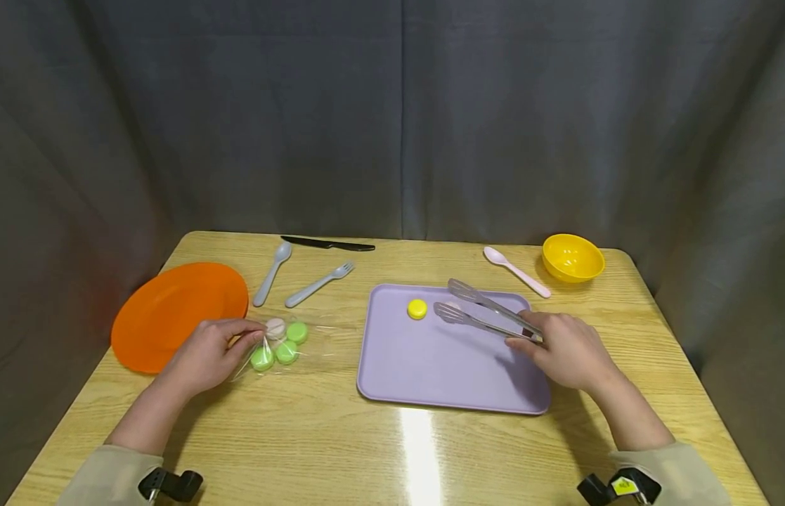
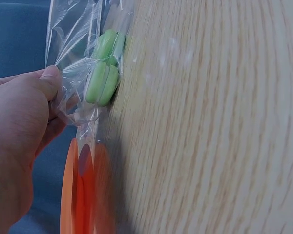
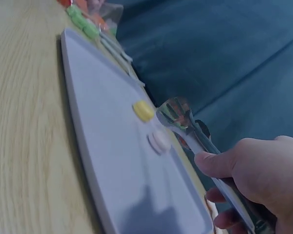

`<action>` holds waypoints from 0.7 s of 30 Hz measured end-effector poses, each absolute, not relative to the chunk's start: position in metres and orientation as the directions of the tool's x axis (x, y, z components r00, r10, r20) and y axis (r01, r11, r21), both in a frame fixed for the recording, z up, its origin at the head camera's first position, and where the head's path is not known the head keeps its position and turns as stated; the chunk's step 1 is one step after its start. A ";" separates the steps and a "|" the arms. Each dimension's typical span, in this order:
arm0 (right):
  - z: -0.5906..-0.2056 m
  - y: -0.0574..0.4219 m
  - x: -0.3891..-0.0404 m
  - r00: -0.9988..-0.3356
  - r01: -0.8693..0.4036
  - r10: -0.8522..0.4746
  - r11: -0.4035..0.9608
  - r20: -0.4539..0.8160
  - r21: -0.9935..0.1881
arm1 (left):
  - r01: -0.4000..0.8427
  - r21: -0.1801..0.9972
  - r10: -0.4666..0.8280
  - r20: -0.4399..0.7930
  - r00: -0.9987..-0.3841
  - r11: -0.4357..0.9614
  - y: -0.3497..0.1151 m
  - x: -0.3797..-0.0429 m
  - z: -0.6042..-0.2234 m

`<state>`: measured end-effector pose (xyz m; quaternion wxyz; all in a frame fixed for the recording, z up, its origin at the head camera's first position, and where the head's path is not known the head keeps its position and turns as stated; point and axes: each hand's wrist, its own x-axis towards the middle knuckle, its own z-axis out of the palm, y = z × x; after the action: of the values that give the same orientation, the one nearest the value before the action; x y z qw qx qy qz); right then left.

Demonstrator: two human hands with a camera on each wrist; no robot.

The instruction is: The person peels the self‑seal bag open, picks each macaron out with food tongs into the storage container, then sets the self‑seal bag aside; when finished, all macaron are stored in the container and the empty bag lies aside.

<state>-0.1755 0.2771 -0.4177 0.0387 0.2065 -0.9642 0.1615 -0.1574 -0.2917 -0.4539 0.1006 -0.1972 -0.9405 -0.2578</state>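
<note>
My left hand (image 1: 209, 351) pinches the near-left edge of a clear plastic bag (image 2: 73, 34). Inside lie several green macarons (image 1: 287, 352) and a pale pinkish one (image 1: 275, 328). Over a lilac tray (image 1: 424, 372), my right hand (image 1: 566, 348) grips metal tongs (image 1: 493, 305) by the handle end, their two arms spread and nothing between the tips. On the tray sit a yellow macaron (image 1: 417, 309) and a pale pink macaron (image 3: 159, 142); the tongs partly cover the pink one in the head view.
An orange plate (image 1: 171, 309) lies left, close behind my left hand. Toward the back are a grey spoon (image 1: 273, 274), a grey fork (image 1: 319, 284) and a black knife (image 1: 329, 244). At the back right are a pink spoon (image 1: 517, 271) and a yellow bowl (image 1: 573, 258).
</note>
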 end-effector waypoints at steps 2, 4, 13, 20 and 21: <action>-0.413 0.270 -0.175 -0.893 -0.448 -0.411 0.844 0.180 -0.295 | 0.425 0.446 0.321 0.292 -0.901 0.788 -0.292 -0.158 -0.454; -0.409 0.262 -0.173 -0.873 -0.485 -0.437 0.821 0.216 -0.302 | 0.426 0.445 0.322 0.293 -0.900 0.787 -0.293 -0.158 -0.454; -0.412 0.218 -0.176 -0.815 -0.579 -0.523 0.726 0.249 -0.371 | 0.443 0.439 0.333 0.307 -0.892 0.781 -0.294 -0.159 -0.455; -0.417 0.176 -0.181 -0.740 -0.672 -0.618 0.670 0.264 -0.315 | 0.430 0.450 0.323 0.297 -0.898 0.783 -0.294 -0.159 -0.455; -0.418 0.170 -0.182 -0.734 -0.679 -0.629 0.668 0.257 -0.304 | 0.430 0.451 0.322 0.297 -0.899 0.783 -0.294 -0.158 -0.455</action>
<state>-0.1819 0.1704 -0.4178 0.0653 0.3589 -0.9109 0.1926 -0.1584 -0.2944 -0.4545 0.1023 -0.2003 -0.9385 -0.2620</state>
